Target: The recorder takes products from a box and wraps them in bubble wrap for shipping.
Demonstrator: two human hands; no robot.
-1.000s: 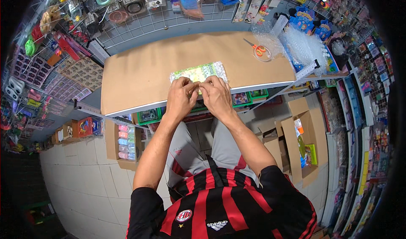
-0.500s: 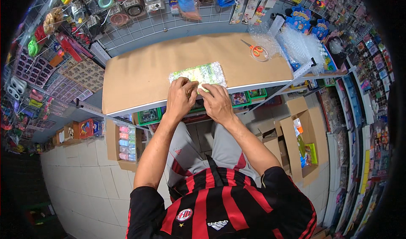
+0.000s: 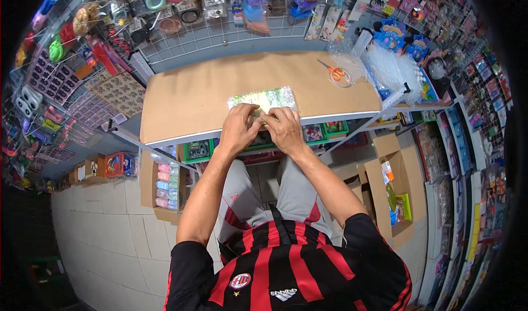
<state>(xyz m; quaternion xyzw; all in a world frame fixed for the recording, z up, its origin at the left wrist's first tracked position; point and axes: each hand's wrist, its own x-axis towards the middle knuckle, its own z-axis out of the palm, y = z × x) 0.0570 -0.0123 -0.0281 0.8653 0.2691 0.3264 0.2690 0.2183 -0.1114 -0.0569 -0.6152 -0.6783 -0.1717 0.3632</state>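
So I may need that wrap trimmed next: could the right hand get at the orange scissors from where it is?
Probably yes. The right hand rests on the bubble-wrapped packet, and the orange scissors lie farther right on the bare brown tabletop, with nothing between them.

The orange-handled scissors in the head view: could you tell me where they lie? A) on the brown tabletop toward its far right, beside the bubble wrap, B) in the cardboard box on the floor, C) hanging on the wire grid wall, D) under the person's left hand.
A: the orange-handled scissors lie flat on the brown tabletop near the bubble wrap, apart from both hands.
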